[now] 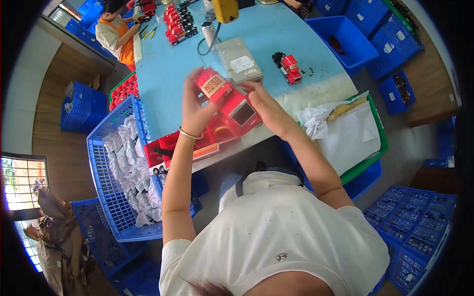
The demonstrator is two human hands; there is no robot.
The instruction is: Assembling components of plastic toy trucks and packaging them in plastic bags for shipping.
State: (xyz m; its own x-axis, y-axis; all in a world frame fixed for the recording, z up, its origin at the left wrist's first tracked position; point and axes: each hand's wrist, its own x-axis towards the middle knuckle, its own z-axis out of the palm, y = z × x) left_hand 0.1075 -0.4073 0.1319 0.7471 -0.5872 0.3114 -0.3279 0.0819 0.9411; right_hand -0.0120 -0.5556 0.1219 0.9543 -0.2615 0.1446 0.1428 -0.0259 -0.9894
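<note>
I hold a red toy truck body (228, 97) above the near edge of the light-blue table (163, 69). My left hand (195, 106) grips its left side near the labelled end; a thin bracelet circles that wrist. My right hand (264, 106) holds its right side by the end with the pale window. Under the truck lies a red tray (170, 145) with more red toy parts. A small red toy truck cab (288, 66) stands on the table to the right, beside several tiny dark loose parts.
A grey box (239, 60) lies behind my hands. A blue basket (113, 197) of white bagged items stands at the left. White paper fills a green bin (368, 153) on the right. Blue crates surround the table. Another person (116, 32) works at the far left end.
</note>
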